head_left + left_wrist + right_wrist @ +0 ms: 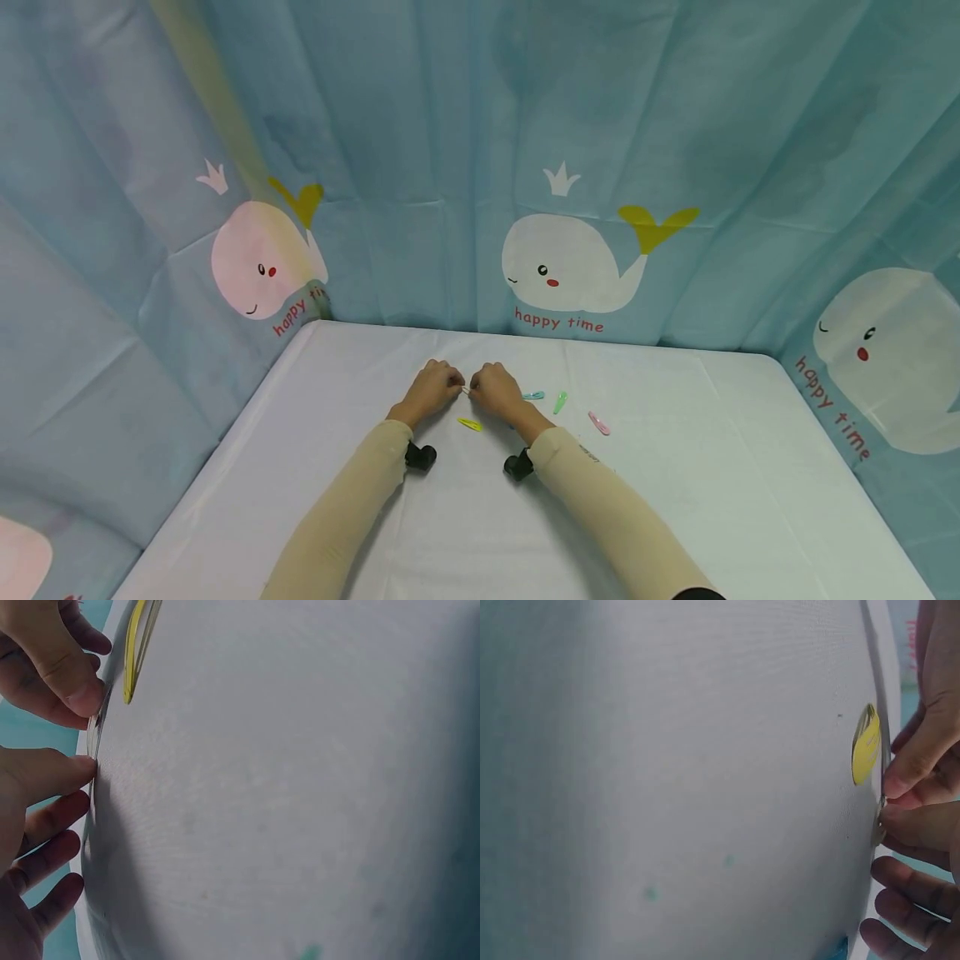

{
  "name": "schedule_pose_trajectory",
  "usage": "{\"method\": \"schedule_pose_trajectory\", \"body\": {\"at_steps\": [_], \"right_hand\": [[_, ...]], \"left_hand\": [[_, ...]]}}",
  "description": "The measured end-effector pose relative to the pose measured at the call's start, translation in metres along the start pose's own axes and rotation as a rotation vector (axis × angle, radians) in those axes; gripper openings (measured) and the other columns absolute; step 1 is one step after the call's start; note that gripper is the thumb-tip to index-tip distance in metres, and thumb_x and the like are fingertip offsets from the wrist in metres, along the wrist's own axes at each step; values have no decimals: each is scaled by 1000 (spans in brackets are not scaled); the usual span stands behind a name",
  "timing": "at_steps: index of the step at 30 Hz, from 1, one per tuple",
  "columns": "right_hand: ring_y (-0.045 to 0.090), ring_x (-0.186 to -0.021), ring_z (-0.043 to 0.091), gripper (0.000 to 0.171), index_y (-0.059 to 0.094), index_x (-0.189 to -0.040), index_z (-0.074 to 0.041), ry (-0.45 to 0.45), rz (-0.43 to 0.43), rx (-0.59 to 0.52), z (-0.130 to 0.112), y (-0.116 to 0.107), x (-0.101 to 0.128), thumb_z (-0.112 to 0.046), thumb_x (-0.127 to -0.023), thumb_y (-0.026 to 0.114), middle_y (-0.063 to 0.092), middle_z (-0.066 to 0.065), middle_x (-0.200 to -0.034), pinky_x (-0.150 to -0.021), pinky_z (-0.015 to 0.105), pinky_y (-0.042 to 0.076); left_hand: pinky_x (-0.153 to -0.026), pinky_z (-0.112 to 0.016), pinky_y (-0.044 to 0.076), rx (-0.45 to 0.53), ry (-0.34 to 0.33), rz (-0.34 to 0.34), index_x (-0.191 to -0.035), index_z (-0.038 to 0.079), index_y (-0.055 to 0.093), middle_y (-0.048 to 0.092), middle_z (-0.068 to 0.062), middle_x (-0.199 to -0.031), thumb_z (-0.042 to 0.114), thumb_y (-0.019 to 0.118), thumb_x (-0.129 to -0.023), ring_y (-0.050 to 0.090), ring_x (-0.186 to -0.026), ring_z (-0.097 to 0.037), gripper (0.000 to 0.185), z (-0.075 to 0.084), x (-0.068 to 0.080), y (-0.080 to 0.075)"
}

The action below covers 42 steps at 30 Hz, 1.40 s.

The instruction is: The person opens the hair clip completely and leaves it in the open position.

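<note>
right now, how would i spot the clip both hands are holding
Start at the white table under the whale curtain. Near its middle the left hand and right hand meet, fingertips pinching a small pale clip. Unlike the yellow clip, teal clip, green clip and pink clip, it is held.

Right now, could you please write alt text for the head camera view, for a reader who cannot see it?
Two hands, left hand and right hand, meet over a white table, pinching a small pale hair clip between their fingertips. Yellow, blue, green and pink clips lie nearby, before a whale-print curtain.
</note>
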State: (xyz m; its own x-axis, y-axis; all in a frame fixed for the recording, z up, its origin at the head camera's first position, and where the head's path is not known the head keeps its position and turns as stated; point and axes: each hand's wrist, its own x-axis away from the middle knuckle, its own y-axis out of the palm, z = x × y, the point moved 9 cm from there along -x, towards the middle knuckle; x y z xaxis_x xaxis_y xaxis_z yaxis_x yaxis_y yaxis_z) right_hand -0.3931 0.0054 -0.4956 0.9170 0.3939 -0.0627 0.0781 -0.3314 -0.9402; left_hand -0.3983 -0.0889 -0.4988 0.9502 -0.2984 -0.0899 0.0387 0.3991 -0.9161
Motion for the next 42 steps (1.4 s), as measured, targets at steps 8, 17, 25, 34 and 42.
{"method": "schedule_pose_trajectory", "body": {"at_steps": [8,17,25,34,42], "right_hand": [[59,-90,22,12,76,-95,-5,16,-2,-49,0,0,0,-13,-88,70,70,7,-93,-82,36,51],[61,-87,20,8,75,-89,-7,22,-2,-109,-1,-4,2,-11,-89,68,72,6,-90,-84,36,51],[62,-84,18,8,74,-89,-8,2,34,-157,6,-8,5,-14,-89,69,71,5,-89,-82,36,52],[60,-79,17,7,74,-88,-7,-33,61,-232,7,-17,13,-11,-88,68,72,7,-88,-75,33,50],[58,-75,14,7,75,-88,-8,-73,87,-279,9,-23,20,-12,-88,69,72,6,-85,-69,28,47]], "left_hand": [[-83,-38,47,26,-1,2,-90,12,74,65,-2,-87,14,73,-87,53,-90,-20,5,0,0,1],[-82,-35,46,68,5,-1,-90,11,75,68,-2,-86,14,72,-88,52,-87,-18,5,0,3,2],[-81,-35,47,128,6,16,-91,10,75,71,-2,-88,13,70,-89,54,-85,-16,6,0,6,0],[-84,-39,48,219,-1,48,-92,9,75,73,-4,-91,12,69,-89,58,-89,-20,7,5,14,-6],[-83,-38,48,281,-26,58,-93,10,75,71,-4,-91,12,69,-89,59,-85,-18,7,5,19,-4]]}}
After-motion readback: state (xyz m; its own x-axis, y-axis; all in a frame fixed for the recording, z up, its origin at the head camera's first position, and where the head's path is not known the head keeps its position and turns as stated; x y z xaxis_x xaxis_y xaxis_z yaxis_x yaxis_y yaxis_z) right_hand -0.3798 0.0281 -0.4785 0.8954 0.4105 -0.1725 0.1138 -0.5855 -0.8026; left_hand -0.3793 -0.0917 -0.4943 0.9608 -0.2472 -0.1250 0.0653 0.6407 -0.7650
